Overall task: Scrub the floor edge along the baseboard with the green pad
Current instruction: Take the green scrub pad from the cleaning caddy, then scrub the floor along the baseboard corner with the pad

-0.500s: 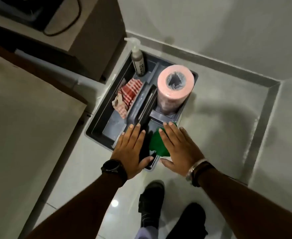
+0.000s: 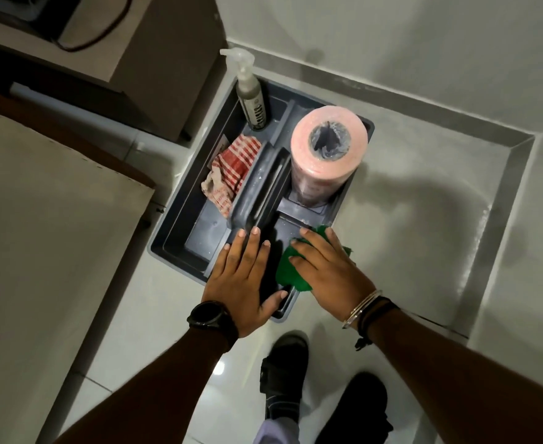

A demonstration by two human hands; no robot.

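Note:
The green pad (image 2: 291,267) lies in the near right compartment of a dark grey caddy (image 2: 180,216) on the pale tiled floor. My right hand (image 2: 331,270) is spread flat on top of the pad, fingers straight and apart, thumb hidden. My left hand (image 2: 244,277) hovers flat and open over the caddy's near end, its fingertips at the centre handle (image 2: 263,193). The grey baseboard (image 2: 424,100) runs along the far wall and turns down the right wall (image 2: 501,213).
The caddy also holds a pump bottle (image 2: 251,97), a red checked cloth (image 2: 231,168) and an upright pink roll (image 2: 328,155). A cabinet (image 2: 154,59) and a large pale panel (image 2: 45,235) stand left. My shoes (image 2: 283,376) are on the tiles below.
My right hand has slid slightly further over the green pad, hiding its thumb. The left hand stays in about the same place.

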